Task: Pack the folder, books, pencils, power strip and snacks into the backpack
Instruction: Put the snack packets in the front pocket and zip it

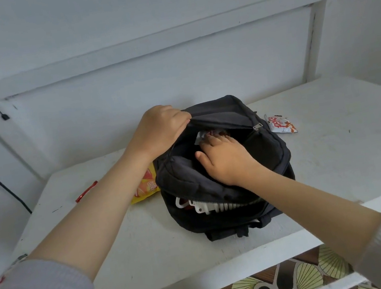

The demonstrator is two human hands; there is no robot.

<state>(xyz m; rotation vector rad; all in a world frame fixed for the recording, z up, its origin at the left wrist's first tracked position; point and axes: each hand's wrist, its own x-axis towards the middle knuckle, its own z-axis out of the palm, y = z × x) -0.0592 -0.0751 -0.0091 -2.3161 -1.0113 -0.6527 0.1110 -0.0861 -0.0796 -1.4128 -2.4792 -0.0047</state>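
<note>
The soft black fabric backpack (222, 164) lies mid-tabletop (336, 158). The left hand (159, 129) has its grip pinched on the limp far flap; the right hand (223, 156) pushes a light, crinkly foil snack packet (204, 136) into that pocket, grip closed on it. The white-and-red snack packet (281, 125) to the right and the yellow snack bag (147, 185) to the left probably crush easily; take them by the edges.
</note>
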